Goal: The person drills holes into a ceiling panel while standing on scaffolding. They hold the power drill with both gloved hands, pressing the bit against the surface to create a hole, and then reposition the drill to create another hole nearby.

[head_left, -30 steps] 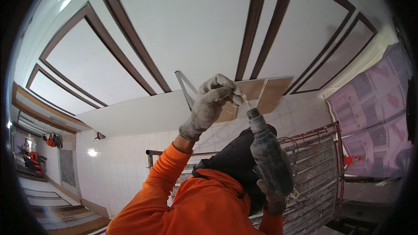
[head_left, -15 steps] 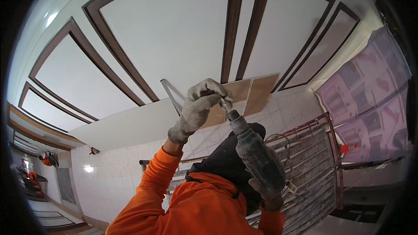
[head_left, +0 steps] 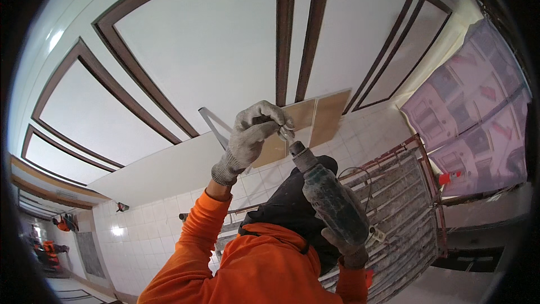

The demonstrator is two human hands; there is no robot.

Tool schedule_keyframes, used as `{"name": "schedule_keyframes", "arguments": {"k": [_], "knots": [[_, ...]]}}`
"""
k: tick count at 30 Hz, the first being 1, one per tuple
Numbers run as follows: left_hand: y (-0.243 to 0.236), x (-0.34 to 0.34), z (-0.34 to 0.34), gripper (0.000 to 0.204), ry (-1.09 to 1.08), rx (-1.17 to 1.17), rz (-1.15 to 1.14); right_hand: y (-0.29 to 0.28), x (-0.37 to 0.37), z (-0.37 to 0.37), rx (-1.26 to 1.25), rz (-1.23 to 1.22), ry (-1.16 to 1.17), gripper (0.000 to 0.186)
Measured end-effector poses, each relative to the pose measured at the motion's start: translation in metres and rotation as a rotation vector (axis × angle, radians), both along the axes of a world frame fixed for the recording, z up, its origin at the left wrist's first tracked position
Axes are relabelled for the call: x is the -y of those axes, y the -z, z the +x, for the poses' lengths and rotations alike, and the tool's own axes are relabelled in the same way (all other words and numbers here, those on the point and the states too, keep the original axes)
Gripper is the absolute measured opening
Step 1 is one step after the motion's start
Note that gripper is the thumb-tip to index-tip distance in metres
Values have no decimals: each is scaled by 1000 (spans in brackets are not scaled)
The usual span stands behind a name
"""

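My right hand (head_left: 344, 246), in a grey work glove, is wrapped round the lower body of a dusty dark green power drill (head_left: 333, 200). The drill's chuck (head_left: 297, 148) points up and to the left, toward my left hand. Closed in a pinch just beyond the chuck, my left hand (head_left: 250, 135) wears a pale knitted glove. Between its fingertips is a small pale, shiny piece (head_left: 287, 134); its exact kind is hard to make out. The piece reaches down close to the chuck, and I cannot tell whether it sits inside.
White wall panels (head_left: 202, 39) with dark brown trim rise ahead. Tan boards (head_left: 332, 115) and a metal angle strip (head_left: 216, 125) lean there. Below is a dusty slatted scaffold platform (head_left: 399, 214) with a cable. Purple printed sheeting (head_left: 469, 112) hangs at right. People in orange are far left.
The whole view has shifted slightly, so the wall panels sit further up and left. Both hands keep their hold, with the pale piece still at the chuck.
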State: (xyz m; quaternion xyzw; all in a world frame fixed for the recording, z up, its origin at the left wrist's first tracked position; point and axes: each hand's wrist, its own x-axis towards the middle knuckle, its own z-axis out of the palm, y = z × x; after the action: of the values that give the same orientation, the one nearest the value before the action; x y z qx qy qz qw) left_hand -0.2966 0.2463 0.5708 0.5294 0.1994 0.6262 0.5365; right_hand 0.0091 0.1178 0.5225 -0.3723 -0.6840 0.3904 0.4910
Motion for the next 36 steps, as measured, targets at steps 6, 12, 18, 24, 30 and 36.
{"name": "schedule_keyframes", "arguments": {"k": [6, 12, 18, 24, 30, 36], "knots": [[-21, -17, -5, 10, 92, -240, 106, -8, -8, 13, 104, 113, 14, 76], [-50, -29, 27, 11, 61, -454, 246, -17, 5, 49, 940, 426, 92, 64], [-98, -28, 110, 10, 430, 196, 19, -45, 0, 51, 680, 593, 269, 80], [-187, -44, 190, 24, 277, -104, 273, -71, -31, 87, -168, 190, 449, 57], [-283, -50, 250, 29, 668, 205, 273, -150, -79, 132, 164, 436, 765, 81], [-381, -48, 281, 32, 679, 151, 491, -268, -68, 107, 391, 1032, 1061, 72]]}}
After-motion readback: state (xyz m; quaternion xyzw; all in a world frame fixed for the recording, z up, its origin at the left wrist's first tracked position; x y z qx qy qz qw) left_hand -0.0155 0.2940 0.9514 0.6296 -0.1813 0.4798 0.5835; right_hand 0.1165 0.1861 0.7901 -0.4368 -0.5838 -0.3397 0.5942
